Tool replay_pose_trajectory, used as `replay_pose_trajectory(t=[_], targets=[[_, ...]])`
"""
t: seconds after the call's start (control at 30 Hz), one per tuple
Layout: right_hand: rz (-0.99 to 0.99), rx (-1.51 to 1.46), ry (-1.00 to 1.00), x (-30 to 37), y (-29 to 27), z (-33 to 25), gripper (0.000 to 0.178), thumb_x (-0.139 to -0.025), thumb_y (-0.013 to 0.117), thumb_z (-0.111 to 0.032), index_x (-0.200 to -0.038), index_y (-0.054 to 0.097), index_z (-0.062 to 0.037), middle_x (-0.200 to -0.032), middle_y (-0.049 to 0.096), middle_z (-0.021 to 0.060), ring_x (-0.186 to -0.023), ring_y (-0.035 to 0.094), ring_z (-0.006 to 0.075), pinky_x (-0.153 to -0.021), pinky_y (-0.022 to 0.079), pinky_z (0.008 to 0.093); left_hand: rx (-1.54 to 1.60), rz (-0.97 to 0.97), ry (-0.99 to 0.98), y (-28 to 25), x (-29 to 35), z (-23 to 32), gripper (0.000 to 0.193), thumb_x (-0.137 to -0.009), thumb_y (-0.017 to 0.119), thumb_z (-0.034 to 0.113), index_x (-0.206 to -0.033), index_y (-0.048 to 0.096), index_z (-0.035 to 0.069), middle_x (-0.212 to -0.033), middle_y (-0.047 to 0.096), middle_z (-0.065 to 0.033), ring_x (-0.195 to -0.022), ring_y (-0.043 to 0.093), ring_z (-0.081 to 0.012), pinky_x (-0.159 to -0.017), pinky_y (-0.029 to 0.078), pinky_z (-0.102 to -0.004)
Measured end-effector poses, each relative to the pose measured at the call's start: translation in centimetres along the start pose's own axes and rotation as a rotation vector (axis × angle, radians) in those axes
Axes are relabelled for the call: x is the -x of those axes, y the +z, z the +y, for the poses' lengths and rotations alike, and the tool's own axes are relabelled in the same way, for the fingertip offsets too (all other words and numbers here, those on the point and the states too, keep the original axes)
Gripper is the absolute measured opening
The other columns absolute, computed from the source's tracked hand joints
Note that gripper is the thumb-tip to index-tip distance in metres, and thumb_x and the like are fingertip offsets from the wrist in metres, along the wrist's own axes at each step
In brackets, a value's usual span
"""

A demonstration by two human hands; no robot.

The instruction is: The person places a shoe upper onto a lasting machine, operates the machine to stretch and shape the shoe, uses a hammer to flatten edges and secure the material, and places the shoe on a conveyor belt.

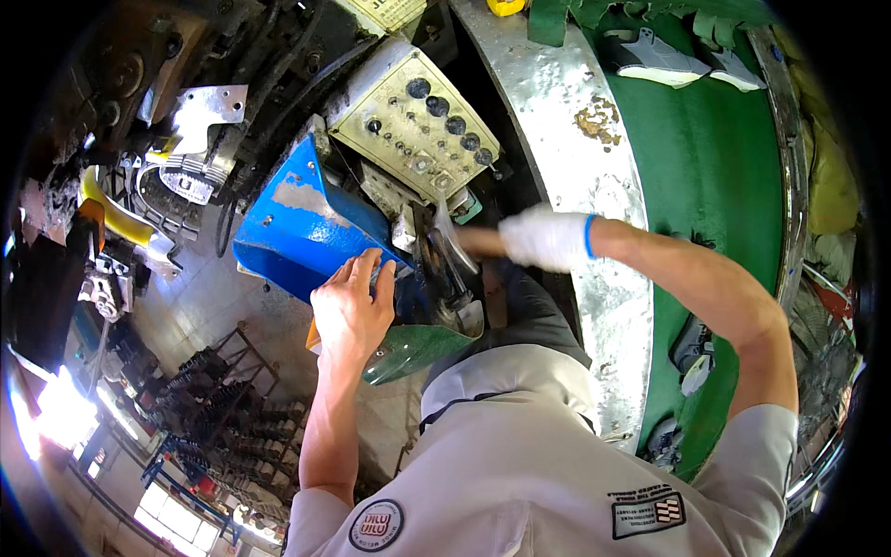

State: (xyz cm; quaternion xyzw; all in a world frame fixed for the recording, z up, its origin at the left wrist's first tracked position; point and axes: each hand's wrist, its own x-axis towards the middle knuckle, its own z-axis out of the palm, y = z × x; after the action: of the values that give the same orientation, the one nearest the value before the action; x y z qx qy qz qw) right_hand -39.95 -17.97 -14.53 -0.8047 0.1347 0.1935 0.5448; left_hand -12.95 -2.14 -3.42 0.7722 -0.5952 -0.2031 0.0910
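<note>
My left hand point(355, 299), bare, rests on the near edge of a blue metal guard point(302, 218) with worn paint. Its fingers are slightly apart and lie along the metal. My right hand point(548, 239), in a white glove with a blue cuff, is closed round a brown handle point(483, 243). Motion blurs that handle, and I cannot make out the tool's far end. Just left of it are dark, shiny machine parts point(445, 269) between the guard and my body. A dark green curved panel point(413, 351) sits below the left hand.
A dirty cream control box point(418, 125) with black knobs stands ahead. At right, a metal ledge point(608, 195) borders a green conveyor belt point(724, 158) carrying grey shoes point(654, 60). Machinery with a yellow curved part point(119, 213) is at left; racks of dark items point(209, 395) stand below it.
</note>
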Motion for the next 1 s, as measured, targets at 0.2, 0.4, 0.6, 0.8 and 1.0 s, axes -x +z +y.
replay_pose_trajectory(t=[0.2, 0.4, 0.6, 0.8, 1.0], targets=[[-0.052, -0.738, 0.533, 3.2, 0.1, -0.8, 0.038, -0.104, 0.042, -0.014, -0.138, 0.06, -0.0103, -0.062, 0.057, 0.0077, -0.046, 0.056, 0.016, -0.035, 0.04, 0.0336, -0.006, 0.03, -0.022, 0.3, 0.2, -0.6, 0.017, -0.092, 0.072, 0.012, -0.107, 0.072, 0.004, -0.092, 0.075, -0.0139, -0.081, 0.074, -0.0327, -0.071, 0.058, -0.0374], [0.495, -0.816, 0.547, 7.0, 5.5, -1.7, 0.035, -0.105, 0.06, -0.033, -0.126, 0.064, -0.0062, -0.063, 0.048, 0.0012, -0.046, 0.043, 0.0094, -0.041, 0.037, 0.0289, 0.144, 0.067, -0.126, -0.4, 1.0, -1.2, 0.026, -0.094, 0.073, 0.015, -0.116, 0.071, 0.001, -0.1, 0.076, -0.0149, -0.091, 0.075, -0.0243, -0.08, 0.058, -0.0348], [0.842, -1.226, 0.53, 7.5, 13.0, -3.5, 0.027, -0.1, 0.063, -0.023, -0.108, 0.062, 0.0029, -0.064, 0.052, 0.0016, -0.047, 0.049, 0.0104, -0.044, 0.04, 0.0277, 0.511, -0.106, -0.54, -3.8, 2.3, -7.1, 0.051, -0.099, 0.068, 0.04, -0.124, 0.069, -0.004, -0.109, 0.075, -0.016, -0.103, 0.069, -0.0198, -0.094, 0.052, -0.0326], [0.905, -1.432, 0.397, 5.5, 15.5, -8.0, 0.018, -0.095, 0.067, -0.006, -0.103, 0.05, -0.0048, -0.083, 0.067, 0.0103, -0.051, 0.061, 0.0131, -0.042, 0.045, 0.0275, 1.417, -0.27, -0.934, 0.1, 5.6, -14.4, 0.091, -0.098, 0.048, 0.072, -0.139, 0.056, -0.009, -0.128, 0.068, -0.0196, -0.108, 0.069, -0.0273, -0.094, 0.054, -0.0371], [1.02, -1.264, 0.443, 4.5, 16.0, -9.5, 0.013, -0.102, 0.061, -0.017, -0.101, 0.054, -0.0059, -0.069, 0.05, 0.0, -0.043, 0.042, 0.0077, -0.039, 0.033, 0.0249, 1.817, 0.304, -1.07, 6.2, 9.6, -12.2, 0.055, -0.101, 0.058, 0.054, -0.126, 0.064, 0.005, -0.112, 0.073, -0.0128, -0.097, 0.07, -0.0282, -0.084, 0.058, -0.0428]])
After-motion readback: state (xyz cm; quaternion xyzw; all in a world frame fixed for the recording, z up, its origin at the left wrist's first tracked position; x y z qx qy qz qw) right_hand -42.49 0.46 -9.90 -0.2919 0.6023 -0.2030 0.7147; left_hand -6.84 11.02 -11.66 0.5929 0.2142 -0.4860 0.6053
